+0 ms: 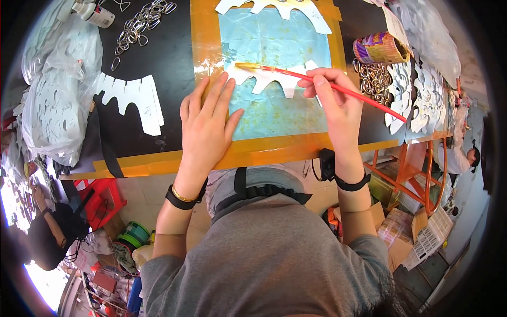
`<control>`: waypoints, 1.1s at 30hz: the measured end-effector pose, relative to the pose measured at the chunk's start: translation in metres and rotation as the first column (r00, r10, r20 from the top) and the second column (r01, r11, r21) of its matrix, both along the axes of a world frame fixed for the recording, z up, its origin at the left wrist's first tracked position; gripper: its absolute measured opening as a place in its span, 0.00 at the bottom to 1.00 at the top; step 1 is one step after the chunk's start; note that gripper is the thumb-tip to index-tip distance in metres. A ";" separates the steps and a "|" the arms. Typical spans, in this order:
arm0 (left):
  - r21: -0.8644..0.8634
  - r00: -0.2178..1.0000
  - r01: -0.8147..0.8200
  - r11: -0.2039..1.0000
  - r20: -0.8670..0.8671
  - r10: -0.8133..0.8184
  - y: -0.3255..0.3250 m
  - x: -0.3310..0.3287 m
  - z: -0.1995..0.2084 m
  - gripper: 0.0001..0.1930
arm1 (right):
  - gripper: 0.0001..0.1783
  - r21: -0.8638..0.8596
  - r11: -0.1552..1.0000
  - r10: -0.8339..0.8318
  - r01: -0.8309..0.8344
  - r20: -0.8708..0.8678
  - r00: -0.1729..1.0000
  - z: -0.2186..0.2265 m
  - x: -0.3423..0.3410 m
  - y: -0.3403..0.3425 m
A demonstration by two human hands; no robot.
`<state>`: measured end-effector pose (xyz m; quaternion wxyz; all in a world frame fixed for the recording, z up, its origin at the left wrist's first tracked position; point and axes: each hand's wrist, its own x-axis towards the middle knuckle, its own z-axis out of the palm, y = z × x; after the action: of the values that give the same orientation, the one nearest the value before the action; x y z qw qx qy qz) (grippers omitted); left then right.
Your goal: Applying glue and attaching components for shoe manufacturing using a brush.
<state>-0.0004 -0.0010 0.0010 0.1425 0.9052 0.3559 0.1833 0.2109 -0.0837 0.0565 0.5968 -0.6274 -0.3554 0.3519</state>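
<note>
A grey-shirted torso [269,253] fills the foreground. The right hand [335,103] pinches a red brush [327,84], slanted with its tip pointing upper left onto a white paper cutout [266,79]. The left hand [208,124] presses flat, fingers spread, on the blue mat [280,39] near the table's front edge [137,164].

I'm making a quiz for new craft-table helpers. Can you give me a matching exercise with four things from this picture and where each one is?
Things:
1. brush
2. metal rings
3. can
4. white cutout

Places:
A. lying on the blue sheet, under the brush tip
B. held in the right hand
C. on its side at the table's right, above a pile of metal loops
D. scattered on the black tabletop, far left of the blue sheet

Pairs: 1-B, 2-D, 3-C, 4-A

The left hand rests flat on the sheet's left edge.
</note>
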 end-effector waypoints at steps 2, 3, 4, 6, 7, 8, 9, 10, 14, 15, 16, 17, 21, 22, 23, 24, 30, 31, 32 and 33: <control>0.003 1.000 0.000 1.000 0.000 0.000 0.000 -0.001 0.000 0.26 | 0.08 -0.012 1.000 0.008 -0.009 -0.017 1.000 -0.001 0.001 0.000; 0.005 1.000 0.002 1.000 0.002 -0.002 0.000 -0.001 0.000 0.26 | 0.08 -0.013 1.000 0.010 -0.010 -0.017 1.000 0.001 0.002 -0.002; 0.007 1.000 0.003 1.000 0.003 -0.003 0.000 -0.001 0.000 0.26 | 0.08 -0.026 0.999 0.025 -0.025 0.000 1.000 0.002 0.005 -0.005; 0.006 1.000 0.002 1.000 -0.004 -0.002 0.001 -0.001 0.001 0.26 | 0.08 -0.039 0.999 0.038 -0.037 0.018 0.999 0.004 0.005 -0.005; 0.006 1.000 0.000 1.000 -0.011 0.000 0.001 -0.001 0.001 0.26 | 0.08 -0.006 1.000 0.016 -0.016 0.020 1.000 0.005 0.003 -0.002; 0.005 1.000 0.001 1.000 -0.010 -0.001 0.001 0.000 0.001 0.26 | 0.08 0.028 1.000 -0.008 0.007 0.022 1.000 0.005 0.002 0.000; 0.006 1.000 0.003 1.000 -0.005 -0.003 0.001 0.000 0.001 0.26 | 0.08 0.028 1.000 -0.010 0.009 0.022 1.000 0.003 0.002 0.001; 0.007 1.000 0.005 1.000 0.001 -0.005 0.001 0.000 0.001 0.26 | 0.08 0.007 1.000 -0.011 0.011 0.008 1.000 0.000 0.002 0.002; 0.002 1.000 0.004 1.000 0.015 -0.004 0.001 0.000 0.000 0.26 | 0.08 -0.068 0.997 0.045 -0.044 0.019 0.999 0.000 0.006 -0.003; 0.004 1.000 0.004 1.000 0.012 -0.004 0.001 0.000 0.000 0.26 | 0.08 -0.068 0.997 0.045 -0.044 0.019 0.999 0.001 0.009 -0.005; 0.006 1.000 0.005 1.000 0.009 -0.005 0.001 0.000 0.000 0.26 | 0.09 -0.050 0.998 0.047 -0.046 0.009 0.999 0.002 0.011 -0.006; 0.006 1.000 0.007 1.000 0.009 -0.007 0.000 0.000 0.000 0.26 | 0.09 -0.033 0.998 0.047 -0.047 -0.002 0.999 0.003 0.012 -0.007; 0.008 1.000 0.003 1.000 0.003 -0.003 0.000 0.000 0.000 0.26 | 0.08 -0.024 1.000 0.008 -0.008 -0.006 1.000 0.001 0.009 -0.002; 0.007 1.000 0.003 1.000 0.003 -0.003 0.001 0.000 0.000 0.26 | 0.08 -0.046 0.999 0.007 -0.007 -0.004 1.000 0.001 0.009 -0.003; 0.007 1.000 0.003 1.000 0.003 -0.003 0.001 0.000 0.000 0.26 | 0.08 -0.068 0.998 0.008 -0.009 -0.002 1.000 0.000 0.009 -0.003; 0.007 1.000 0.003 1.000 0.003 -0.003 0.001 0.000 0.000 0.26 | 0.08 -0.068 0.998 0.008 -0.008 -0.002 1.000 0.001 0.010 -0.005; 0.007 1.000 0.000 1.000 -0.007 0.000 0.000 0.000 0.000 0.26 | 0.06 0.036 0.997 -0.063 0.061 0.038 0.997 0.008 0.024 -0.023; 0.009 1.000 -0.002 1.000 -0.011 0.002 -0.001 0.000 -0.001 0.26 | 0.06 0.036 0.997 -0.064 0.063 0.038 0.997 0.011 0.018 -0.020; 0.009 1.000 0.001 1.000 -0.010 -0.001 0.000 0.000 -0.001 0.26 | 0.06 0.035 0.999 -0.033 0.031 0.081 0.996 0.013 0.010 -0.016; 0.008 1.000 0.000 1.000 -0.006 0.000 0.000 0.000 -0.001 0.26 | 0.05 0.033 0.999 -0.002 -0.002 0.123 0.992 0.016 0.004 -0.012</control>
<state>-0.0009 -0.0012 -0.0001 0.1377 0.9065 0.3554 0.1818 0.2154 -0.0961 0.0720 0.5842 -0.6379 -0.3973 0.3064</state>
